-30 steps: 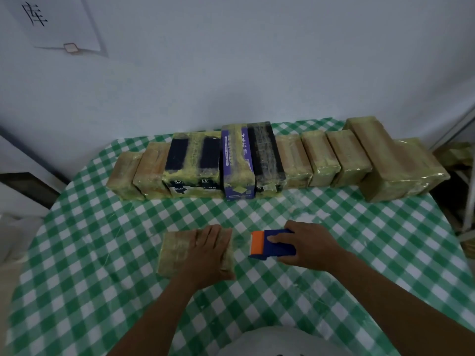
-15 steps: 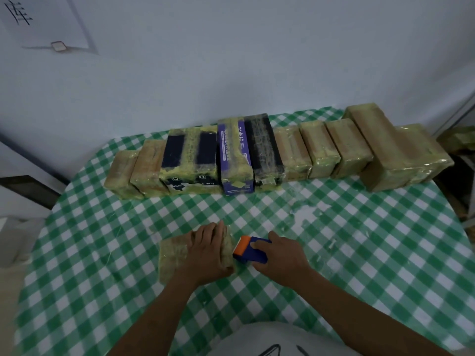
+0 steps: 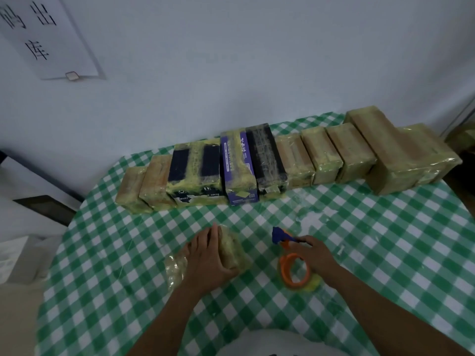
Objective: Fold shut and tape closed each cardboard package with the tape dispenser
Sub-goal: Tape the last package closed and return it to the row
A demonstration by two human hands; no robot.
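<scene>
Whereas the tape dispenser [image 3: 290, 255] stood against the right end of the package [image 3: 232, 249] half a second before, it is now held clear of it, with bare tablecloth [image 3: 385, 253] showing between the two. The dispenser has also been turned: its orange roll core faces up toward the camera and its blue head points toward the far side of the table. The right hand [image 3: 317, 255] is wrapped round the dispenser's grip, fingers curled over it. The left hand [image 3: 208, 258] lies on top of the package with fingers largely straight, pressing it to the table; it is not seen to clasp it. The package sits near the centre of the table, just left of the dispenser, and looks to have been swung round under the palm since a second ago. Glossy film shows at its left end; whether a strip runs from package to dispenser cannot be told.

Assessment: the pass across this package appears finished or broken off. Smoothing down or a further strip is the probable next step. Along the far edge, the row of wrapped packages [image 3: 282, 163] is unchanged, all seemingly sealed. A paper sheet [image 3: 48, 39] hangs on the wall.
</scene>
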